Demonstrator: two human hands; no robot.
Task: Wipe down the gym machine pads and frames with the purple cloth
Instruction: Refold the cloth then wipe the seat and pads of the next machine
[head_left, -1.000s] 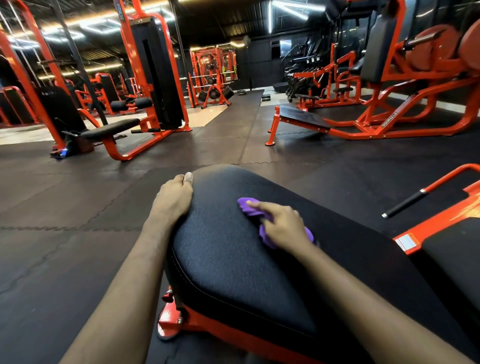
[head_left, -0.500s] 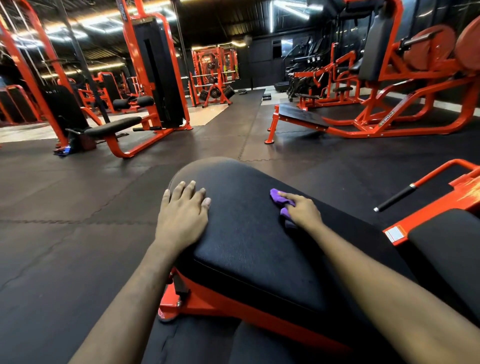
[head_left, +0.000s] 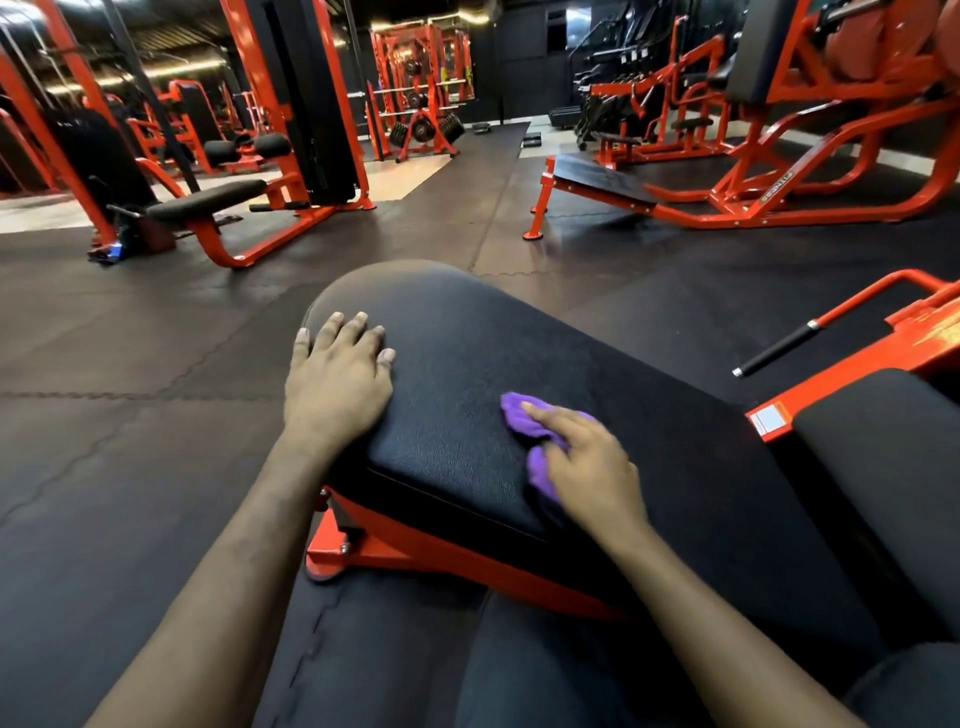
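A black padded seat (head_left: 467, 364) on an orange frame (head_left: 415, 551) stretches away in front of me. My left hand (head_left: 337, 379) lies flat on the pad's left side near its rounded far end, fingers spread. My right hand (head_left: 587, 457) holds the bunched purple cloth (head_left: 519, 415) against the middle of the pad, index finger stretched over it and the other fingers curled around it. Most of the cloth is hidden under that hand.
A second black pad (head_left: 883, 457) and an orange lever with a black grip (head_left: 779, 348) sit close on the right. On the black rubber floor (head_left: 156, 415) stand a cable machine with a bench (head_left: 208, 202) at the far left and a plate-loaded machine (head_left: 779, 156) at the far right.
My right hand has slid the cloth back toward me along the pad after reaching further out. My left hand went from the pad's edge to lying flat on top.
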